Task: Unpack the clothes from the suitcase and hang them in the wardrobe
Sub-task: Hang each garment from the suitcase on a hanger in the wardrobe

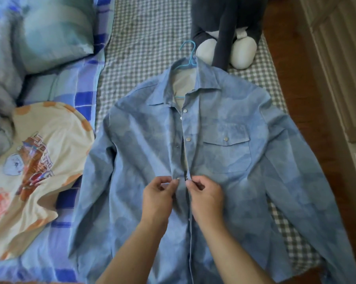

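A light blue denim shirt lies spread flat on the bed, collar away from me, with a blue hanger inside it and the hook sticking out past the collar. My left hand pinches the left front edge at mid-chest. My right hand pinches the right front edge beside a snap button. The two edges meet between my fingertips. The snaps above are undone and the front gapes open up to the collar. No suitcase or wardrobe is in view.
A cream cushion with a cartoon print lies on the left. Blue pillows are piled at the upper left. A grey and white plush toy sits beyond the collar. The checked sheet covers the bed; wooden floor runs on the right.
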Tool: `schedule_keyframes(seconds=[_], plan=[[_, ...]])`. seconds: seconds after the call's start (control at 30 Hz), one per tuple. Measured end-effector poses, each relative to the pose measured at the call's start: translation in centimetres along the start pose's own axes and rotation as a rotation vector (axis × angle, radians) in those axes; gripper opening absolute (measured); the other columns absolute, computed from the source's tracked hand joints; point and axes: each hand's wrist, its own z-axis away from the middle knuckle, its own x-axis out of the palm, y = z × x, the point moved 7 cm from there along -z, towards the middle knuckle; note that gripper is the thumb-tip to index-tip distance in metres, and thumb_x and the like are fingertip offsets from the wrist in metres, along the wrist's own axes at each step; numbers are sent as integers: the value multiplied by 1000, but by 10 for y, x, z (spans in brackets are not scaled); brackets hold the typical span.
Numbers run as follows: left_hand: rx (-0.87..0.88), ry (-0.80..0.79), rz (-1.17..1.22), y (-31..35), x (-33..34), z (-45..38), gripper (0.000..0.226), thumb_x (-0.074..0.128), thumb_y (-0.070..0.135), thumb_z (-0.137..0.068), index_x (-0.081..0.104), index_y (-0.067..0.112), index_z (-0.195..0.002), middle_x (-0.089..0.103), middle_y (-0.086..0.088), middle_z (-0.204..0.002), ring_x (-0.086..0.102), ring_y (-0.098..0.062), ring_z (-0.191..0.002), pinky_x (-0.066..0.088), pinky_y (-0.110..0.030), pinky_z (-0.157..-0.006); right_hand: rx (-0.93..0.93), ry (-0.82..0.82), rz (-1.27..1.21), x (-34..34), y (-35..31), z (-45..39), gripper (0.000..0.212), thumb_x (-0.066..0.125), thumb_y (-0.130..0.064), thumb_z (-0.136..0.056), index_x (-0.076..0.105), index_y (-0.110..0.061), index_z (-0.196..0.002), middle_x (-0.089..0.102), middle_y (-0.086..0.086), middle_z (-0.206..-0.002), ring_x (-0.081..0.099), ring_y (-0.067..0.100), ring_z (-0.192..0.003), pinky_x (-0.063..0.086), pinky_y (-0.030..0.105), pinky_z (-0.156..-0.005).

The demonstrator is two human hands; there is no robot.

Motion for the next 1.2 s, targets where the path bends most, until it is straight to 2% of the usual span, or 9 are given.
schedule_keyframes(seconds=[0.1, 0.27, 0.37, 0.47, 0.6, 0.73, 0.87, 1.0, 1.2], plan=[[-39, -151, 68, 1, 1, 0, 17, 70, 14, -95, 75, -1, -92, 70, -35, -96, 67, -33, -82, 55, -50, -87, 1, 19, -18, 4, -2, 3, 4, 75, -16, -86, 76, -16, -82, 72, -7, -76, 67, 7, -72, 51, 21, -67], [-24, -195, 13, 6, 2, -1, 10, 75, 12, -88, 78, 3, -86, 69, -35, -95, 67, -32, -83, 54, -53, -94, -22, 33, 41, 4, -6, 7, 3, 75, -17, -86, 77, -18, -84, 72, -6, -78, 66, 8, -73, 50, 23, -68], [21, -127, -104, 10, -1, 0, 10, 73, 11, -90, 78, 10, -81, 73, -21, -84, 65, -20, -75, 57, -42, -82, -115, 89, 140, 2, -17, 11, 4, 78, -15, -82, 77, -17, -79, 68, -4, -76, 63, 13, -71, 48, 24, -67], [131, -29, -276, 19, -1, 3, 15, 72, 16, -89, 74, 14, -74, 67, 4, -60, 54, -8, -56, 46, -26, -58, -183, 136, 242, -1, -25, 15, 4, 76, -15, -82, 77, -15, -78, 59, -8, -71, 56, 12, -67, 37, 10, -62], [160, -83, -340, 24, 5, 5, 28, 71, 16, -90, 65, 17, -62, 54, 13, -49, 42, -5, -47, 35, -19, -52, -181, 140, 297, 1, -24, 15, 6, 75, -15, -84, 77, -15, -78, 55, -11, -68, 52, 9, -64, 37, 8, -59], [200, -143, -415, 24, 4, 1, 46, 66, 11, -90, 40, 15, -52, 33, 8, -48, 26, -14, -53, 25, -28, -52, -188, 80, 283, 7, -25, 15, 8, 73, -9, -84, 77, -14, -80, 57, -10, -70, 56, 8, -66, 40, 11, -59], [212, -162, -444, 21, 3, -3, 36, 65, 13, -90, 45, 0, -63, 36, -1, -55, 27, -14, -56, 25, -30, -53, -205, 54, 312, 10, -27, 15, 10, 71, -7, -85, 78, -13, -80, 57, -8, -71, 58, 11, -67, 43, 18, -60], [276, -168, -478, 28, 8, -2, 41, 63, 9, -87, 35, 7, -58, 33, 1, -53, 29, -12, -56, 26, -29, -52, -231, 62, 369, 10, -28, 15, 19, 69, -9, -88, 70, -10, -68, 50, -5, -66, 53, 13, -60, 45, 33, -57], [256, -161, -495, 24, 4, -14, 36, 65, 8, -86, 44, 5, -58, 49, -8, -61, 40, -13, -57, 38, -33, -57, -333, -12, 584, 18, -38, 8, 17, 63, -6, -80, 60, -6, -63, 45, 0, -65, 48, 17, -57, 38, 40, -51]])
